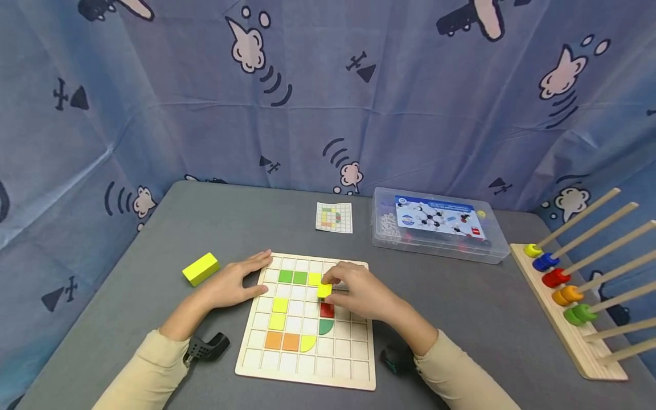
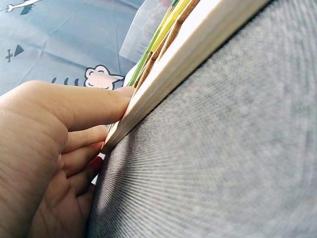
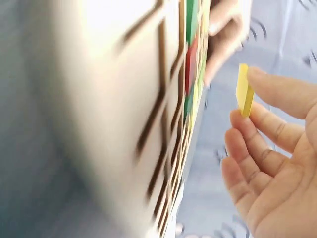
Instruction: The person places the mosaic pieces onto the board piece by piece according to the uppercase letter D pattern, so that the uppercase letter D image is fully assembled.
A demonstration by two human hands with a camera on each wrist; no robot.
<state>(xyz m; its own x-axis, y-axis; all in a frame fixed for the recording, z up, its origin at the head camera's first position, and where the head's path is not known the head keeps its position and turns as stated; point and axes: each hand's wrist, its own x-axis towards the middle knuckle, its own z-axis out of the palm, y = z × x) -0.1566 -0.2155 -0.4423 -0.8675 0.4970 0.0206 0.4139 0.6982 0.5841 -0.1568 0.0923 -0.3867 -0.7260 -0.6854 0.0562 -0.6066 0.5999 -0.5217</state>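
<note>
Over the upper right part of the wooden grid board (image 1: pixel 318 380), my right hand (image 1: pixel 361 290) pinches a yellow square tile (image 3: pixel 243 90) between thumb and fingers. The right wrist view shows the tile held clear of the board. My left hand (image 1: pixel 230 283) rests at the board's left edge, thumb (image 2: pixel 101 104) and fingertips touching the wooden rim. Set in the grid are green square tiles (image 1: pixel 285 276), yellow square tiles (image 1: pixel 277 322), a red square tile (image 1: pixel 327 310), orange square tiles (image 1: pixel 274 340), a green quarter-circle tile (image 1: pixel 325 326) and a yellow quarter-circle tile (image 1: pixel 307 343).
A small printed pattern card (image 1: pixel 334 218) lies behind the board. Behind it to the right sits a clear plastic case (image 1: pixel 435 247). A yellow block (image 1: pixel 201 269) is left of my left hand. At the far right stands a wooden peg rack (image 1: pixel 569 324) with coloured rings.
</note>
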